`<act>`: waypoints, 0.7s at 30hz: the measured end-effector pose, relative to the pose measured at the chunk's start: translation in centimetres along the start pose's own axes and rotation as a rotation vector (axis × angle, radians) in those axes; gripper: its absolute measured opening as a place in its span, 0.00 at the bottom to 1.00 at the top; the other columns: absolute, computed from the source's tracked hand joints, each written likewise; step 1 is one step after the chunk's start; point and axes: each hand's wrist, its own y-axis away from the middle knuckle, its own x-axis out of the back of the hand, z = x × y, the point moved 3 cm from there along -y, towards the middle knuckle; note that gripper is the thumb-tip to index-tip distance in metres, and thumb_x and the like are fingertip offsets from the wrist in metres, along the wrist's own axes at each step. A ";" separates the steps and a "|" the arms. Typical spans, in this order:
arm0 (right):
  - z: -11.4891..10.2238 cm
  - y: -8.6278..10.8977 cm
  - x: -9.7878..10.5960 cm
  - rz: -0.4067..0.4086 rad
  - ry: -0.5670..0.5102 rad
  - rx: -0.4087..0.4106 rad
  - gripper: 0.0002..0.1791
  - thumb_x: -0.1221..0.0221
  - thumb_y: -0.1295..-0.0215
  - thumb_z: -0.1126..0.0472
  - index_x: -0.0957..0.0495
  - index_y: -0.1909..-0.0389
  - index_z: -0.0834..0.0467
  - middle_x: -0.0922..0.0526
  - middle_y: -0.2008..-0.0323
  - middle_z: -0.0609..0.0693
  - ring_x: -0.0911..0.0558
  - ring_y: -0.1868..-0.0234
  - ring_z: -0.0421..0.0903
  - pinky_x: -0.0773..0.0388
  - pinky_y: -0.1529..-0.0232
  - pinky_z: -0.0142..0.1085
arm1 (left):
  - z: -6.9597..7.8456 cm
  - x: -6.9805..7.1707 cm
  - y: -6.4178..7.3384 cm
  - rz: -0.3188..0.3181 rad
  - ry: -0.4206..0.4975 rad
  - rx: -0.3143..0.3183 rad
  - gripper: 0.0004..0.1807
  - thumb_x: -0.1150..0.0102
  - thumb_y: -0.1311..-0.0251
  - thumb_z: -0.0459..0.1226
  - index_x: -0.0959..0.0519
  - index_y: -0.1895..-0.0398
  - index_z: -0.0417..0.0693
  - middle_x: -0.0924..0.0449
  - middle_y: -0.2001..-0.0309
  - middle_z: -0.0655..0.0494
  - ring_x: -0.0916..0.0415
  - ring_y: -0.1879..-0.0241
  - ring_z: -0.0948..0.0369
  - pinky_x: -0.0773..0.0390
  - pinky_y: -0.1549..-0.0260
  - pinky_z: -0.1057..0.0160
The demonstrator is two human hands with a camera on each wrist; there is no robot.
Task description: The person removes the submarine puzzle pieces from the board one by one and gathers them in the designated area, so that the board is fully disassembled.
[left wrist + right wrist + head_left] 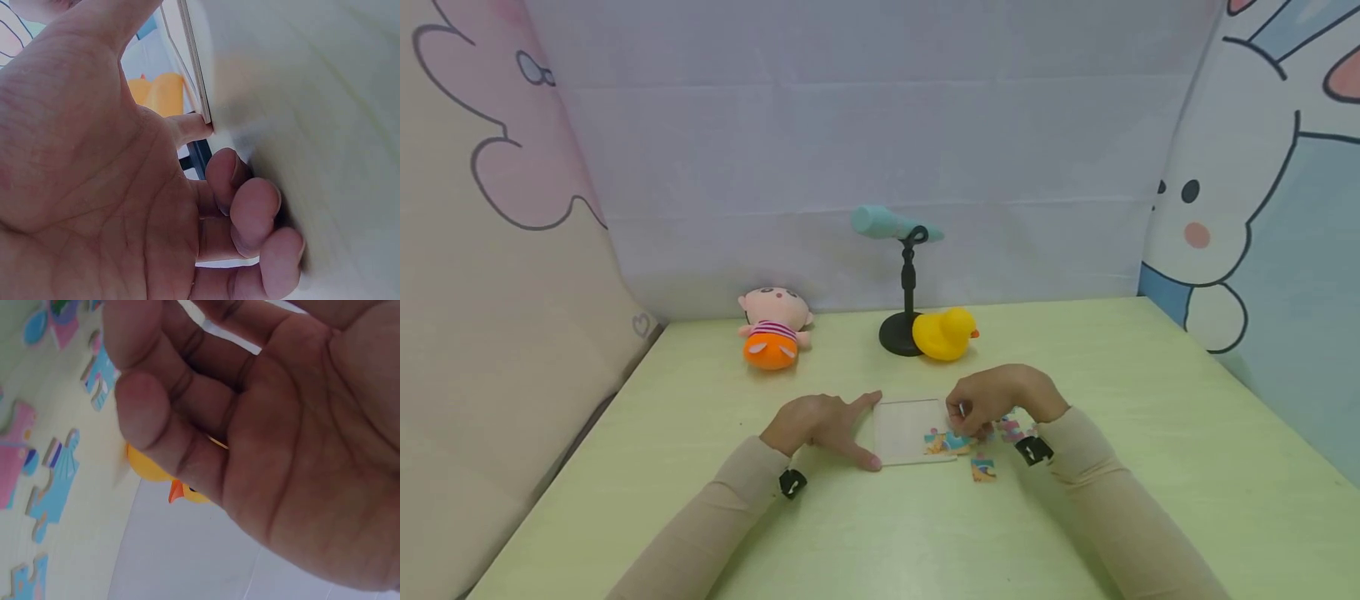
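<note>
A pale square puzzle tray (901, 427) lies on the table, with joined puzzle pieces (936, 442) in its lower right part. My left hand (823, 425) spans the tray's left side, index finger at the far corner and thumb at the near one. In the left wrist view, a fingertip (199, 128) touches the tray's edge while the other fingers bend loosely on the table. With bent fingers, my right hand (992, 396) pinches a blue-and-yellow puzzle piece (958, 443) at the tray's right side; the right wrist view hides thumb and fingertip contact.
A loose piece (983, 468) lies just outside the tray's near right corner. More loose pieces (1013, 429) are under and beside the right wrist. Behind stand a yellow duck (945, 335), a microphone on a black stand (908, 279) and a plush doll (773, 329).
</note>
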 end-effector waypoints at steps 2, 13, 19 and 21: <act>0.3 0.3 0.1 -0.004 -0.017 -0.002 0.06 0.40 0.32 0.65 0.24 0.70 0.55 0.20 0.74 0.48 0.25 0.75 0.43 0.31 0.72 0.33 | 0.0 -0.1 0.0 0.003 0.000 0.001 0.63 0.37 0.59 0.75 0.56 0.20 0.75 0.26 0.69 0.53 0.31 0.75 0.56 0.33 0.75 0.60; 1.5 2.4 0.7 -0.039 -0.115 -0.006 0.07 0.39 0.33 0.65 0.23 0.71 0.56 0.20 0.78 0.52 0.24 0.78 0.44 0.29 0.71 0.36 | -0.2 -0.1 -0.1 0.010 -0.004 0.001 0.62 0.37 0.59 0.76 0.56 0.20 0.76 0.25 0.68 0.53 0.30 0.75 0.56 0.32 0.75 0.60; 2.3 3.6 0.6 -0.047 -0.176 -0.024 0.07 0.42 0.36 0.70 0.23 0.73 0.58 0.21 0.79 0.52 0.24 0.81 0.45 0.32 0.76 0.34 | -0.1 0.0 0.1 0.011 0.003 -0.012 0.62 0.36 0.59 0.75 0.55 0.20 0.76 0.25 0.67 0.53 0.30 0.73 0.56 0.32 0.75 0.59; 2.5 3.8 0.5 -0.058 -0.190 -0.025 0.06 0.42 0.37 0.71 0.23 0.73 0.59 0.22 0.80 0.50 0.25 0.82 0.45 0.33 0.76 0.33 | -0.1 0.2 0.2 0.012 0.007 -0.007 0.62 0.36 0.59 0.75 0.55 0.20 0.76 0.24 0.67 0.52 0.29 0.73 0.56 0.32 0.74 0.59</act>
